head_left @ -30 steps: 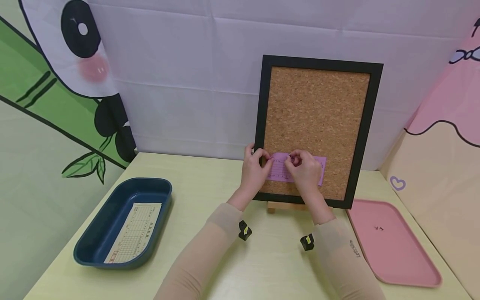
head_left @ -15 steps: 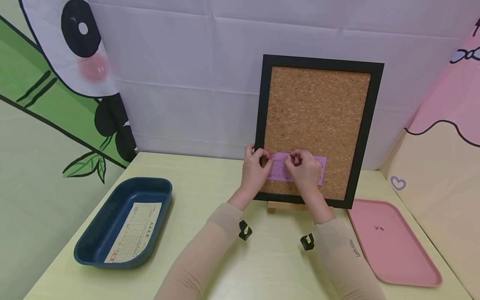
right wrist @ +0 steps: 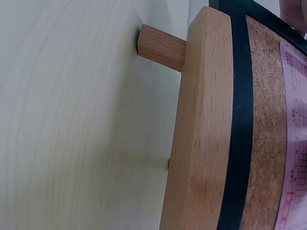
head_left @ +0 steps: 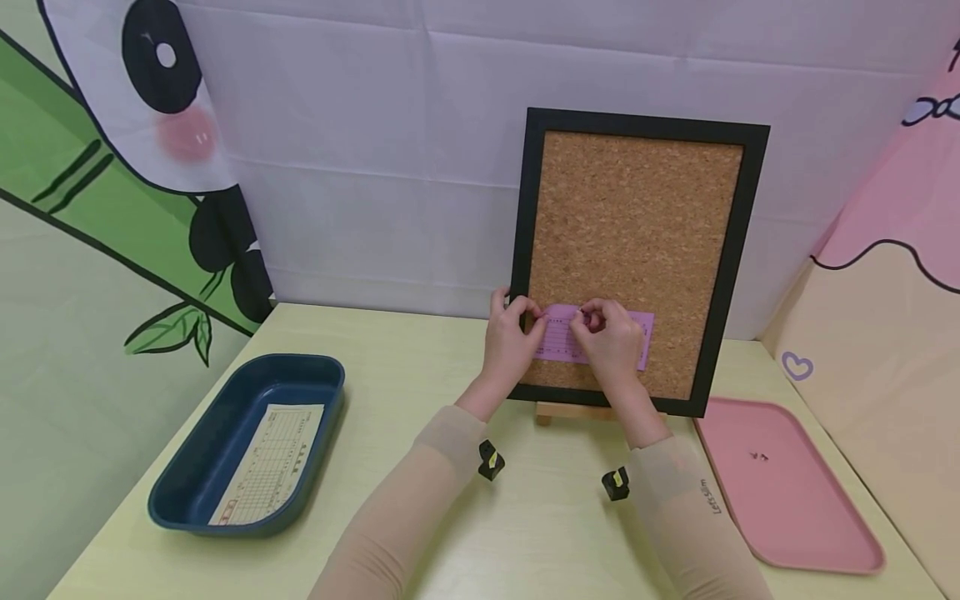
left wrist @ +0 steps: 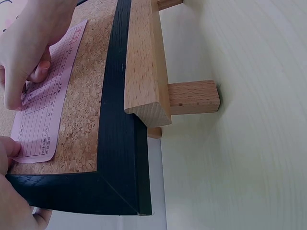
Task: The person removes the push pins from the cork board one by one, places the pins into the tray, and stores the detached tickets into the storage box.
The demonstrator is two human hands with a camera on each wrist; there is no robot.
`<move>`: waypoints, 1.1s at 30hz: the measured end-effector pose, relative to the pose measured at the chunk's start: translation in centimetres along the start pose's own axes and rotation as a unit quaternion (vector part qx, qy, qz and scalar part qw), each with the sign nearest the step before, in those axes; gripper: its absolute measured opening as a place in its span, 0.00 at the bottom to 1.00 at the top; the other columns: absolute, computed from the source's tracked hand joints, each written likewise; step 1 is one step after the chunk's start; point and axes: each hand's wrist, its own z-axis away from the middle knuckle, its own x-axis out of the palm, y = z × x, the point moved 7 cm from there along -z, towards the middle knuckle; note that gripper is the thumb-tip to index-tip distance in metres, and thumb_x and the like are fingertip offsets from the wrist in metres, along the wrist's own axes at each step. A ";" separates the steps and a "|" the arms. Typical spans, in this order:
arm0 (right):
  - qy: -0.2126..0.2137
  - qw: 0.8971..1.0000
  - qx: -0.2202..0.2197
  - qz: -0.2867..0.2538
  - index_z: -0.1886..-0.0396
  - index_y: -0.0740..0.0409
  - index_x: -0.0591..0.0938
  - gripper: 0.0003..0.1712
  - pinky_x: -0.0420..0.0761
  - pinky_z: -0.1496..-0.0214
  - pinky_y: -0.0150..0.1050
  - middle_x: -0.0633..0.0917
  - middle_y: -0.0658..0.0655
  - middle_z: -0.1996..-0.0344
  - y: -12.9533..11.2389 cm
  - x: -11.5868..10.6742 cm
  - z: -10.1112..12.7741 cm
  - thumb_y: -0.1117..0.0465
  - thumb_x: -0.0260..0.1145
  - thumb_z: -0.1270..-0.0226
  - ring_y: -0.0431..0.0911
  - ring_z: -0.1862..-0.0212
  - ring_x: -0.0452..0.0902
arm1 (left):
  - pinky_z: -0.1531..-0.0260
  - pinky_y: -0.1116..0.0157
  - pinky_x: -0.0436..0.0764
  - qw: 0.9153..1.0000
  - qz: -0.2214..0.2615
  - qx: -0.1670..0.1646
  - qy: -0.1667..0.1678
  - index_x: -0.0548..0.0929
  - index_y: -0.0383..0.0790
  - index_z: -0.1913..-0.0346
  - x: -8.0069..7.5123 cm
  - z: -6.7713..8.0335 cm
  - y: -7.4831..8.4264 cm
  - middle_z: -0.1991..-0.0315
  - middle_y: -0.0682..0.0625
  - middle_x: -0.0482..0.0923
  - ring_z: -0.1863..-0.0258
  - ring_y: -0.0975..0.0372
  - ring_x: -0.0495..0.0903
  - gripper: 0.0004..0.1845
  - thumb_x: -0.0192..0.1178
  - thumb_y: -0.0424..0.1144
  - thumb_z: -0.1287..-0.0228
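Observation:
A cork board point(head_left: 637, 217) in a black frame stands on a wooden easel point(head_left: 570, 412) at the back of the table. A pink slip point(head_left: 557, 343) lies flat against the board's lower part. My left hand point(head_left: 517, 321) curls round the frame's left edge, and its thumb point(left wrist: 8, 148) presses the slip's corner point(left wrist: 48, 105). My right hand point(head_left: 588, 321) pinches something tiny, seemingly a pin, at the slip's top edge. The right wrist view shows the easel ledge point(right wrist: 201, 134) and the slip's edge point(right wrist: 295, 143).
A dark blue tray point(head_left: 180, 500) holding a pale printed form point(head_left: 270, 462) sits at the front left. A flat pink tray point(head_left: 795, 517) with small pins point(head_left: 759, 456) lies at the right. Cloth backdrops close off the back and sides.

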 end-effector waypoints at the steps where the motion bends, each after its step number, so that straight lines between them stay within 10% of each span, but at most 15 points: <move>1: 0.001 1.000 0.000 -0.001 0.75 0.63 0.81 0.04 0.66 0.79 0.34 0.78 0.57 0.83 0.0 0.0 0.0 0.67 0.68 0.49 0.44 0.82 0.69 | 0.46 0.57 0.76 1.000 0.000 0.001 0.000 0.77 0.41 0.68 0.0 0.0 0.0 0.37 0.40 0.62 0.41 0.47 0.72 0.04 0.62 0.35 0.39; 33: -0.032 0.998 0.010 -0.061 0.75 0.65 0.81 0.03 0.63 0.74 0.18 0.79 0.57 0.82 0.8 -1.2 -0.5 0.71 0.68 0.49 0.45 0.79 0.73 | 0.42 0.56 0.72 0.999 -0.011 -0.036 -0.011 0.83 0.40 0.67 -0.7 0.2 -0.1 0.34 0.40 0.61 0.39 0.48 0.68 0.08 0.63 0.42 0.38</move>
